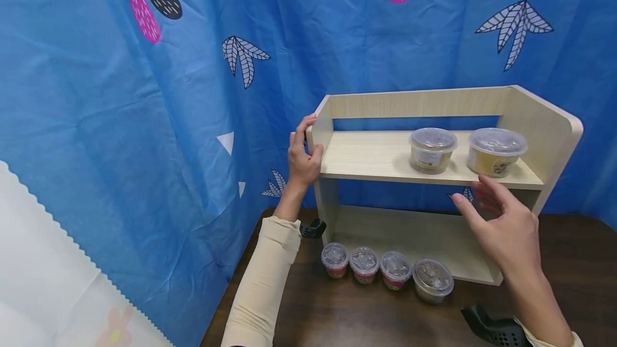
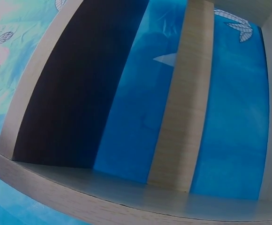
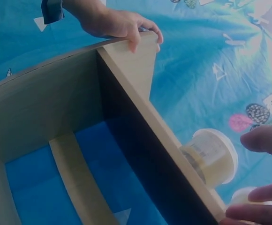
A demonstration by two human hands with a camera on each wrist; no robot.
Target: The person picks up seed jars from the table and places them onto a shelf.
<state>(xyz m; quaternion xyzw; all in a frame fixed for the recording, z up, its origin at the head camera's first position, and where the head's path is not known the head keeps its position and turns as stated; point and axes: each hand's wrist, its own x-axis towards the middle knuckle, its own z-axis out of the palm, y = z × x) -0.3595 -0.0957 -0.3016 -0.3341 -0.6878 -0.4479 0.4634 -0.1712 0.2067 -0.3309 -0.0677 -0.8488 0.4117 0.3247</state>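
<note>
A pale wooden two-tier shelf (image 1: 361, 154) stands on the dark table. My left hand (image 1: 305, 157) grips the front edge of its left side panel, thumb on the inner face; the right wrist view also shows this left hand (image 3: 117, 23) there. On the upper tier sit two lidded clear plastic tubs with yellowish contents, a narrower labelled tub (image 1: 429, 157) and a wider tub (image 1: 494, 157) to its right. My right hand (image 1: 513, 229) is just in front of the wider tub, thumb and fingers spread, holding nothing. Neither hand shows in the left wrist view.
Three small lidded cups with red bands, one being the middle cup (image 1: 364, 264), line up before the shelf's lower tier, with a wider lidded tub (image 1: 433, 280) at their right end. A blue patterned curtain (image 1: 193, 95) hangs behind and left of the dark table (image 1: 347, 320).
</note>
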